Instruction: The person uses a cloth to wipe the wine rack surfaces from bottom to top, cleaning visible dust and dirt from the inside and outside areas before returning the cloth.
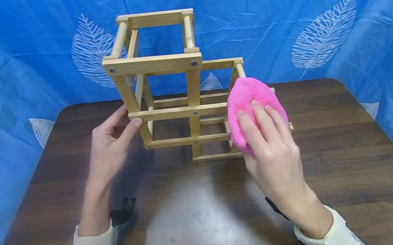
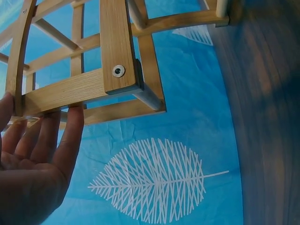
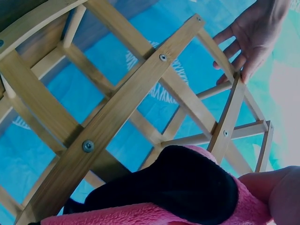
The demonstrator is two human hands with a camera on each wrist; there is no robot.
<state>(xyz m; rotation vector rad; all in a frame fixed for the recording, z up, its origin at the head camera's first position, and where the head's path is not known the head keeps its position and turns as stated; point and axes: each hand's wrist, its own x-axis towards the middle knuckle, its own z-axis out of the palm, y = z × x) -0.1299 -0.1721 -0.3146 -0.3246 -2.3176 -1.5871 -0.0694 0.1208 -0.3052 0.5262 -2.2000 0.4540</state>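
Note:
A light wooden rack [image 1: 160, 64] of slats, dowels and screws stands in the middle of the head view, one side taller than the other. My left hand [image 1: 111, 144] grips its left upright, thumb in front and fingers behind; the left wrist view shows the fingers [image 2: 70, 136] against a slat. In my right hand [image 1: 276, 161] is a fluffy pink cloth [image 1: 241, 97], held against the rack's lower right part, which it partly hides. The right wrist view shows the cloth [image 3: 251, 201] below the slats, with a dark patch [image 3: 187, 187] over it.
A dark brown wooden table [image 1: 182, 221] lies beneath, its rounded back corners near a blue curtain [image 1: 239, 9] with white leaf prints. The curtain closes off the back and both sides. A black strap [image 1: 123, 212] shows at my left wrist.

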